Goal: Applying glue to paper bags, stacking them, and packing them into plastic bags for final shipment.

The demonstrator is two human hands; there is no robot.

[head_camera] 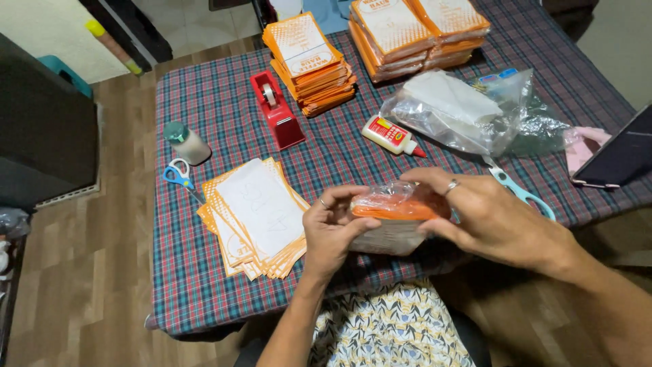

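Both my hands hold a small stack of orange-and-white cards wrapped in clear plastic [394, 216] just above the near edge of the table. My left hand [331, 229] grips its left end, thumb on the top. My right hand [483, 214] covers the right end, fingers curled over the plastic, a ring on one finger. A fanned pile of orange-bordered cards with white paper on top [255, 216] lies on the checked tablecloth [204, 285] just left of my left hand.
A red tape dispenser [276, 111], a glue bottle [392, 136], a small capped jar [185, 142], blue scissors [179, 177] and light-blue scissors [519, 192] lie around. Orange card stacks [309, 62] and wrapped bundles [415, 34] sit at the far edge, clear bags [462, 112] to the right, a dark tablet [618, 158] further right.
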